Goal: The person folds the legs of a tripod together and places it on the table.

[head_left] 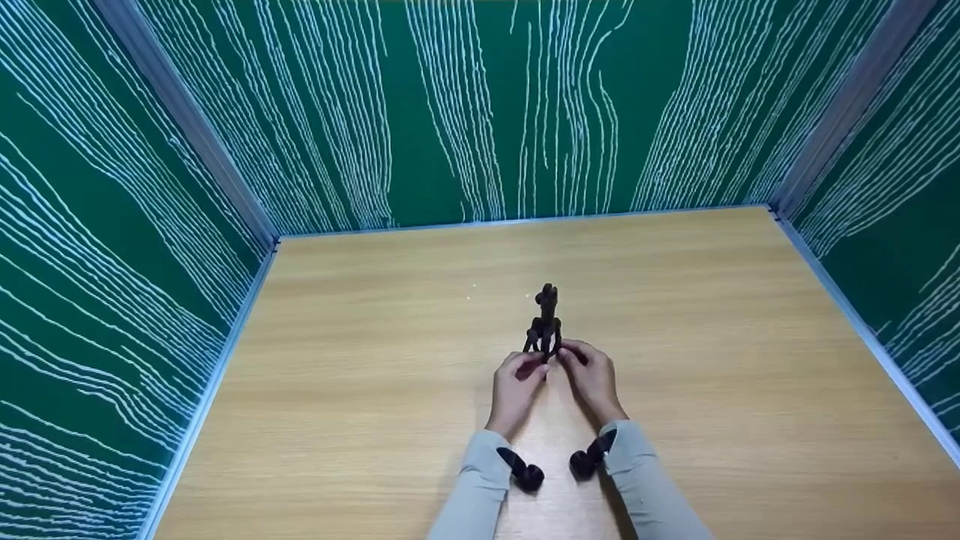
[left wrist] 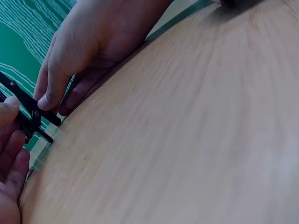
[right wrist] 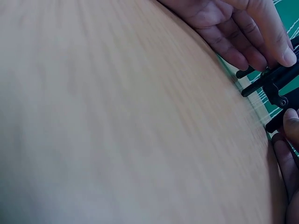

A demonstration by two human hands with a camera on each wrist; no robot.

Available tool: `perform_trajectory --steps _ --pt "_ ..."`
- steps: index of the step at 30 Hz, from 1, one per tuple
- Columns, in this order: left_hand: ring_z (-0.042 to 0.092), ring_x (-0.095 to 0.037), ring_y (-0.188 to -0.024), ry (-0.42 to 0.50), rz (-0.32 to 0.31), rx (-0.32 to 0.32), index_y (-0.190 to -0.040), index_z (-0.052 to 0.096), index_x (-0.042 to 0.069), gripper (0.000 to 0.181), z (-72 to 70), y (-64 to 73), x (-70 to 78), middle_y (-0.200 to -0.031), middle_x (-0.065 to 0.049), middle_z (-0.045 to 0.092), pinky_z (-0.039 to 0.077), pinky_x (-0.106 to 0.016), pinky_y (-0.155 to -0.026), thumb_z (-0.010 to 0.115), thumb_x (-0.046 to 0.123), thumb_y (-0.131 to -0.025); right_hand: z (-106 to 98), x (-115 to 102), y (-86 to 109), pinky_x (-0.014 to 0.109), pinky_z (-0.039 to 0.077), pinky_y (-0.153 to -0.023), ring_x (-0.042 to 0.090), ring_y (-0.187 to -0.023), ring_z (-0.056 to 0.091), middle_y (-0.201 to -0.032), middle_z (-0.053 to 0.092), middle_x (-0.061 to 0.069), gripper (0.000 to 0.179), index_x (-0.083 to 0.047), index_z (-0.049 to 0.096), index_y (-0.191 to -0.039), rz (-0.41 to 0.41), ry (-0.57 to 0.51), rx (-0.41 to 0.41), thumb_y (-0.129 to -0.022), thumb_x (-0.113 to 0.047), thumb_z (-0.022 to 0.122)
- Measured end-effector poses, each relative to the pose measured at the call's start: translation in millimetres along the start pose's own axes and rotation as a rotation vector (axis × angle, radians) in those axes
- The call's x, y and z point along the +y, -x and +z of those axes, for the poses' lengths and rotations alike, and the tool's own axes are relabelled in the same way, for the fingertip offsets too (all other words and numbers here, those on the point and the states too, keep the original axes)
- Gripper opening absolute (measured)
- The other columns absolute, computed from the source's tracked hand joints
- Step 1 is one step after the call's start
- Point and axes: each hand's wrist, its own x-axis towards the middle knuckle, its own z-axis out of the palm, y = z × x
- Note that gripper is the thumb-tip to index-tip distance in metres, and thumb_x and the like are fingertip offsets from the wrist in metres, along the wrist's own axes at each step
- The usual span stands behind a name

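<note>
A small black tripod (head_left: 549, 304) stands over the table in the head view, its slim legs spread at the bottom. My left hand (head_left: 516, 394) pinches a lower leg from the left side, with the thumb at the near end. From the right, my right hand (head_left: 595, 381) grips another leg between thumb and fingers. In the left wrist view, the right thumb presses a black leg (left wrist: 50, 116) near its tip, close over the tabletop. Hinged braces of the tripod (right wrist: 281, 101) show between both hands in the right wrist view, where the frame edge cuts off its upper part.
The wooden table (head_left: 360, 315) has a few tiny white specks (head_left: 470, 292) beyond the hands. Green walls (head_left: 435, 112) with wavy white lines enclose its back and sides, joined at grey corner posts (head_left: 195, 112). Black wrist cameras (head_left: 531, 478) hang inside the grey sleeves (head_left: 476, 480).
</note>
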Motion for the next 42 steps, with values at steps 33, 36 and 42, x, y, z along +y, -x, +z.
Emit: perform_trajectory --steps 33,36,42 --pt "0.065 -0.021 -0.093 0.037 -0.089 0.034 -0.108 0.067 -0.005 0.02 4.6 -8.2 -32.2 -0.107 -0.012 0.066 0.055 -0.021 -0.081 0.063 0.0 -0.089 -2 2 9.7 0.03 0.053 -0.084 0.027 -0.094 0.068 -0.1 0.073 0.014 0.017 -0.003 0.074 -0.101 0.004 0.029 0.07 -0.087 -0.013 0.07" --pt "0.065 -0.019 -0.094 0.042 -0.097 0.034 -0.108 0.068 -0.001 0.02 3.5 -8.3 -34.7 -0.107 -0.009 0.066 0.055 -0.021 -0.083 0.065 0.004 -0.089 -2 1 10.4 0.027 0.053 -0.083 0.027 -0.094 0.068 -0.1 0.073 0.014 0.017 -0.003 0.074 -0.1 0.003 0.022 0.07 -0.087 -0.013 0.071" --pt "0.064 -0.014 -0.091 0.016 -0.078 0.041 -0.106 0.071 0.006 0.018 0.4 -8.3 -33.9 -0.105 -0.004 0.069 0.054 -0.023 -0.082 0.066 0.009 -0.089 -3 1 11.0 0.027 0.052 -0.085 0.027 -0.095 0.068 -0.099 0.073 0.014 0.016 -0.002 0.074 -0.1 -0.004 0.019 0.07 -0.086 -0.011 0.072"
